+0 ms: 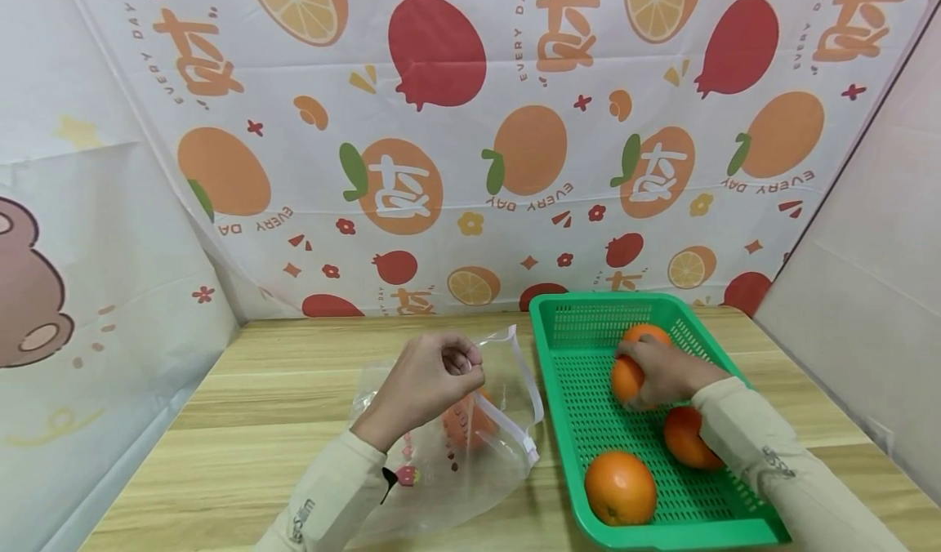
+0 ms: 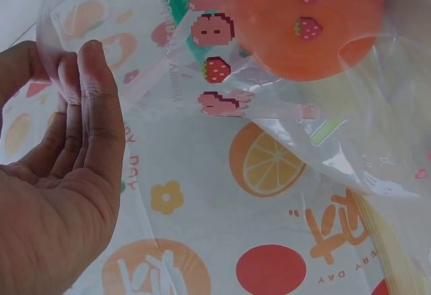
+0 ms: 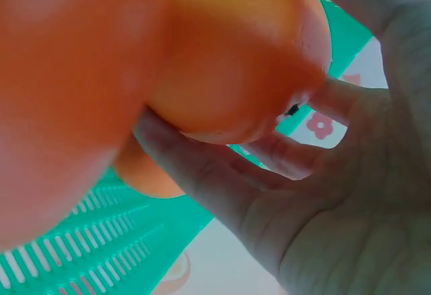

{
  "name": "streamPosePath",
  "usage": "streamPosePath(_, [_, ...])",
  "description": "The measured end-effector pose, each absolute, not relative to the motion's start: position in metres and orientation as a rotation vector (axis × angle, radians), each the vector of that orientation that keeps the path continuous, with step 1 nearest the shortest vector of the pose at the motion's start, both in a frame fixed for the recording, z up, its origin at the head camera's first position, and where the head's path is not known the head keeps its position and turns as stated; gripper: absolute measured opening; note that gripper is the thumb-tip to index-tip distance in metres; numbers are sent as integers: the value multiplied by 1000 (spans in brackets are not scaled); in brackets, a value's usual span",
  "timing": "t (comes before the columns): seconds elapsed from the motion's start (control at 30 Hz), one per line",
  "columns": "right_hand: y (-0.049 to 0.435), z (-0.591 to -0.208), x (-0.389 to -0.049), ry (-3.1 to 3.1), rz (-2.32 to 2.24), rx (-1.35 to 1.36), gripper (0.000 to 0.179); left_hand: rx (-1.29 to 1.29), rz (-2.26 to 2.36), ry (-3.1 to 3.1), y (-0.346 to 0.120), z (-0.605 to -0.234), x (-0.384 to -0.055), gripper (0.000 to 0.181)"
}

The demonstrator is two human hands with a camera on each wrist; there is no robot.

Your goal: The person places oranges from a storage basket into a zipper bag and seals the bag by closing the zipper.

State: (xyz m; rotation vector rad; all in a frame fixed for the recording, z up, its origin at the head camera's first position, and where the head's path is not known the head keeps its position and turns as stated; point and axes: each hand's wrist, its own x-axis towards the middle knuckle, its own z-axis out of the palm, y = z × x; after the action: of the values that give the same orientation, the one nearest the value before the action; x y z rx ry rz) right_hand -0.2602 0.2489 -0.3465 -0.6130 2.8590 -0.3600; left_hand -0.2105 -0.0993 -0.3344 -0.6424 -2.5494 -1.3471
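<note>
My left hand (image 1: 434, 376) pinches the edge of a clear zip bag (image 1: 441, 503) and holds it up; the white slider strip (image 1: 525, 442) hangs open on the right. Inside the bag lies an orange (image 2: 303, 25), seen through strawberry-printed plastic in the left wrist view. Over the green basket (image 1: 553, 421), my right hand (image 1: 662, 368) grips an orange (image 1: 627, 382), fingers spread around it. In the right wrist view, that orange (image 3: 236, 59) sits between thumb and fingers, with another orange (image 3: 60, 93) large and close at the left.
Within the basket, one orange (image 1: 621, 488) sits at the near left, another (image 1: 689, 439) under the right forearm, and one (image 1: 648, 336) behind the right hand. Basket and bag share a wooden table (image 1: 220, 446). A fruit-print cloth (image 1: 463, 152) hangs behind.
</note>
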Motion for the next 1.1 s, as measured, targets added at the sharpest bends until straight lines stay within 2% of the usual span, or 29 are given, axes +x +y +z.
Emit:
streamPosePath(0.23, [239, -341, -265, 2902, -497, -770, 59, -643, -1347, -2543, -100, -334, -212, 7])
streamPosePath(0.63, [207, -330, -261, 3102, -646, -870, 67, -658, -1347, -2538, -98, -335, -216, 6])
streamPosePath(1.1, [170, -320, -252, 3034, -896, -1056, 73, -661, -1343, -2537, -99, -334, -216, 3])
